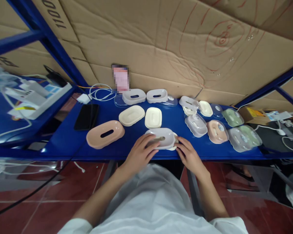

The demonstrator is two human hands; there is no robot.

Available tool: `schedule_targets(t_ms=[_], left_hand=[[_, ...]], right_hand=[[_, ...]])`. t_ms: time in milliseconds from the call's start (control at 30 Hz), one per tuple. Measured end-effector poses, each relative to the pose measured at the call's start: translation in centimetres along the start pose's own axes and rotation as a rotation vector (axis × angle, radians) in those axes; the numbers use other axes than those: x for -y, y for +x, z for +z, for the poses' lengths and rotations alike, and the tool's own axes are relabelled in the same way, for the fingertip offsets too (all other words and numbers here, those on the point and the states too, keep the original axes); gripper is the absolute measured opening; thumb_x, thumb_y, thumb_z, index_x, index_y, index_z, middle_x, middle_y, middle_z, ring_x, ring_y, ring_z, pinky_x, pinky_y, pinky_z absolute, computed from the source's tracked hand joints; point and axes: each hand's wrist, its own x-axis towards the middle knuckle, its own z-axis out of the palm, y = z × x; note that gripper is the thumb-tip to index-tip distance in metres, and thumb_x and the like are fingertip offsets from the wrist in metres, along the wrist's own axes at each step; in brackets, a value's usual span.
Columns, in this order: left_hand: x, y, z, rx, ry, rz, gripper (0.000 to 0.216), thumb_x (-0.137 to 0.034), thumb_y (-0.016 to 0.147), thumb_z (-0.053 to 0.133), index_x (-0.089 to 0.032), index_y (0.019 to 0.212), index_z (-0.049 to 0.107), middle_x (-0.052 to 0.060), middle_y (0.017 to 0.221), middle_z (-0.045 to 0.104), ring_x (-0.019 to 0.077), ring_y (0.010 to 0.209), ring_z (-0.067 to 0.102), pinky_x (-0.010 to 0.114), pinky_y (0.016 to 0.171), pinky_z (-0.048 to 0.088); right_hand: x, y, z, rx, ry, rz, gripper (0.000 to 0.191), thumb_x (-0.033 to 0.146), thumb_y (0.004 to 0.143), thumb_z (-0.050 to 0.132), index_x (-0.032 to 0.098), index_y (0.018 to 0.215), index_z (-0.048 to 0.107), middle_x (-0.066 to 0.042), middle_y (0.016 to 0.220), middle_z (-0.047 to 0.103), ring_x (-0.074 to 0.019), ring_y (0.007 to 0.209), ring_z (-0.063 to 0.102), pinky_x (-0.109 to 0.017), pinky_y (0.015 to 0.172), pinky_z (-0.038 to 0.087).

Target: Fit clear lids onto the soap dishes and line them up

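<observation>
A pale grey oval soap dish (166, 137) with a slot in its floor is between my two hands near the table's front edge. Under its right end shows the edge of a cream piece (172, 148). My left hand (143, 150) grips the dish's left end, with fingers over the rim. At the right end, my right hand (187, 152) has its fingertips closed against the dish and the cream piece. Just behind lie two cream bases (153, 118). A peach dish (105, 134) with a dark slot sits to the left.
At the back stand two grey dishes (134, 96) with clear lids (169, 101). Several lidded soap boxes (217, 131) in peach, grey and green crowd the right side. A black phone (86, 117) and a white charger (84, 98) lie on the left. Cardboard (146, 42) walls the back.
</observation>
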Motion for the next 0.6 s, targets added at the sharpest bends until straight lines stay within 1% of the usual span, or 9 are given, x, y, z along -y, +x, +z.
schedule_targets(t_ms=[67,133,200,267,333,433,467,533,600], left_hand=[[-0.3,1.2,1.0,0.065,0.024,0.032,0.028,-0.027,0.107,0.062,-0.024,0.133,0.072,0.013,0.149,0.064,0.0304,0.143,0.058,0.055,0.123,0.050],[-0.4,2.3,1.7,0.115,0.023,0.050,0.027,-0.027,0.108,0.059,-0.024,0.132,0.073,0.013,0.151,0.063,0.0304,0.145,0.057,0.056,0.125,0.047],[-0.3,3.1,2.0,0.160,0.019,0.063,0.029,-0.027,0.109,0.057,-0.024,0.134,0.071,0.013,0.151,0.063,0.0303,0.147,0.055,0.056,0.127,0.046],[-0.1,3.6,2.2,0.197,0.041,0.083,0.031,-0.027,0.109,0.057,-0.023,0.137,0.069,0.013,0.149,0.064,0.0317,0.148,0.054,0.056,0.124,0.048],[0.0,3.6,2.2,0.211,0.065,0.094,0.031,-0.026,0.109,0.057,-0.022,0.137,0.069,0.014,0.147,0.065,0.0327,0.147,0.055,0.056,0.121,0.050],[-0.1,3.3,2.2,0.154,0.044,0.080,0.031,-0.026,0.109,0.056,-0.025,0.137,0.069,0.014,0.150,0.063,0.0310,0.146,0.056,0.054,0.121,0.051],[-0.1,3.3,2.2,0.128,0.030,0.074,0.031,-0.026,0.109,0.056,-0.025,0.138,0.069,0.014,0.153,0.061,0.0307,0.147,0.055,0.053,0.122,0.050],[-0.1,3.4,2.3,0.104,0.025,0.068,0.035,-0.026,0.109,0.057,-0.025,0.142,0.066,0.015,0.159,0.055,0.0314,0.152,0.051,0.054,0.123,0.049],[-0.2,4.0,2.5,0.134,0.060,0.079,0.038,-0.026,0.108,0.058,-0.024,0.146,0.062,0.015,0.161,0.054,0.0328,0.154,0.048,0.054,0.124,0.048]], right_hand=[[-0.1,0.0,0.0,-0.122,-0.002,0.072,0.031,0.021,0.110,0.045,0.025,0.134,0.065,-0.015,0.147,0.064,-0.0296,0.143,0.060,-0.056,0.117,0.055],[0.0,0.1,0.0,-0.204,-0.010,0.117,0.033,0.025,0.110,0.049,0.026,0.141,0.060,-0.017,0.151,0.060,-0.0311,0.147,0.057,-0.058,0.118,0.053],[0.1,0.4,0.2,-0.174,-0.036,0.073,0.045,0.033,0.108,0.059,0.027,0.152,0.053,-0.017,0.162,0.051,-0.0343,0.156,0.047,-0.062,0.123,0.049],[0.0,0.8,0.8,-0.086,-0.070,-0.008,0.054,0.037,0.105,0.066,0.030,0.157,0.052,-0.014,0.168,0.047,-0.0362,0.161,0.038,-0.064,0.126,0.045],[-0.3,1.0,1.4,-0.072,-0.079,-0.053,0.049,0.034,0.105,0.066,0.032,0.154,0.058,-0.011,0.162,0.055,-0.0353,0.159,0.041,-0.064,0.125,0.046],[-1.0,1.0,1.7,-0.159,-0.038,-0.055,0.041,0.030,0.104,0.066,0.035,0.145,0.067,-0.008,0.146,0.069,-0.0338,0.151,0.051,-0.062,0.122,0.051],[-1.3,1.0,1.6,-0.189,-0.027,-0.049,0.040,0.030,0.104,0.067,0.036,0.143,0.069,-0.008,0.143,0.070,-0.0341,0.150,0.053,-0.062,0.121,0.052],[-1.8,1.0,1.3,-0.223,-0.030,-0.016,0.038,0.031,0.104,0.067,0.035,0.142,0.069,-0.008,0.144,0.070,-0.0348,0.151,0.052,-0.064,0.123,0.050],[-2.2,1.3,1.1,-0.208,-0.051,0.030,0.038,0.032,0.107,0.062,0.032,0.144,0.067,-0.009,0.150,0.065,-0.0347,0.156,0.047,-0.065,0.125,0.046]])
